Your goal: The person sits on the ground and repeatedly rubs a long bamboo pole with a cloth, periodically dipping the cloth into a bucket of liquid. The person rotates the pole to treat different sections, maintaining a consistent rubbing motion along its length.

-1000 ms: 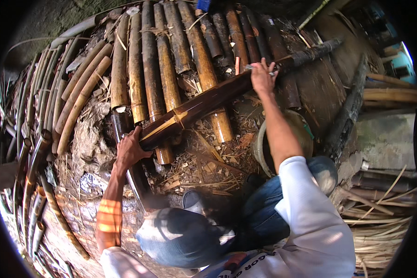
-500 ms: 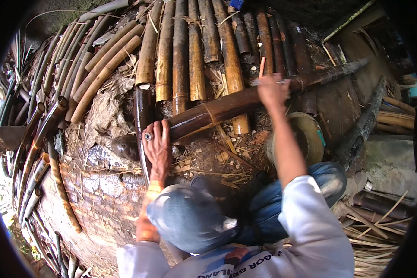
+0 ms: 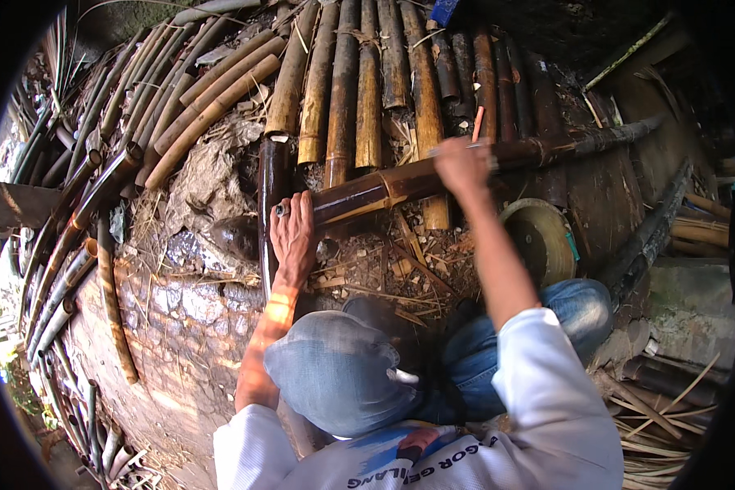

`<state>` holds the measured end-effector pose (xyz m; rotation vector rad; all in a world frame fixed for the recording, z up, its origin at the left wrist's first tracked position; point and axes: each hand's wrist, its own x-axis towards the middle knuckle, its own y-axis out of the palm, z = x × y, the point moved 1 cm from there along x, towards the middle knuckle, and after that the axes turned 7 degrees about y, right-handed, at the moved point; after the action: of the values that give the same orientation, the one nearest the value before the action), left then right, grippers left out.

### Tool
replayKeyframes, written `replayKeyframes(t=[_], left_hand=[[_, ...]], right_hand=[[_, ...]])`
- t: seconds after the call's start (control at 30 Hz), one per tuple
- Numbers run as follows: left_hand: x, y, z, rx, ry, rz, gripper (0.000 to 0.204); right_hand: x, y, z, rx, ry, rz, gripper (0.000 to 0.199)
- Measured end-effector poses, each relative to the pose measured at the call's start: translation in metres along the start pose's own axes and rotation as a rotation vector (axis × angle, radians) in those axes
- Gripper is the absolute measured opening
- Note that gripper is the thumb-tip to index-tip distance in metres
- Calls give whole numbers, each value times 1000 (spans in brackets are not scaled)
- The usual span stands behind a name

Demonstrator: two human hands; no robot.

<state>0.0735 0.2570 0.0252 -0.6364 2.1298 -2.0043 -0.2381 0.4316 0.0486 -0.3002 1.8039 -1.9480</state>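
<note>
A long, dark, wet bamboo pole (image 3: 359, 196) lies slantwise in front of me, its far right end raised toward the back. My left hand (image 3: 292, 233), with a ring on one finger, grips its near left end, fingers bent over the top and thumb hidden. Another dark upright-lying bamboo piece (image 3: 274, 171) passes just left of these fingers. Halfway along the pole, my right hand (image 3: 467, 173) is closed on its upper side. Motion blurs a small greyish thing at its fingers, too unclear to name. Behind that hand is a thin orange stick (image 3: 478, 122).
Cut bamboo poles (image 3: 340, 98) lie in a row beyond. More curved-looking poles (image 3: 212, 98) are stacked at left. Beside my right forearm stands a round basin (image 3: 569, 273) with a greenish item on its rim. A grey stone block (image 3: 686, 302) is at right, above split strips (image 3: 661, 441).
My right hand has slid leftward along the bamboo pole, toward my left hand. The left hand keeps its place on the pole's end. The whole view has shifted slightly.
</note>
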Motion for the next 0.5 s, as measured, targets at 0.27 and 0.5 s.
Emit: replayKeyframes(t=[0.27, 0.5], left_hand=[[20, -9, 18, -243, -66, 191, 104], [-43, 5, 77, -1372, -1267, -258, 76]], right_hand=[[-26, 30, 61, 296, -402, -70, 32], [-23, 29, 56, 310, -315, 126, 32]])
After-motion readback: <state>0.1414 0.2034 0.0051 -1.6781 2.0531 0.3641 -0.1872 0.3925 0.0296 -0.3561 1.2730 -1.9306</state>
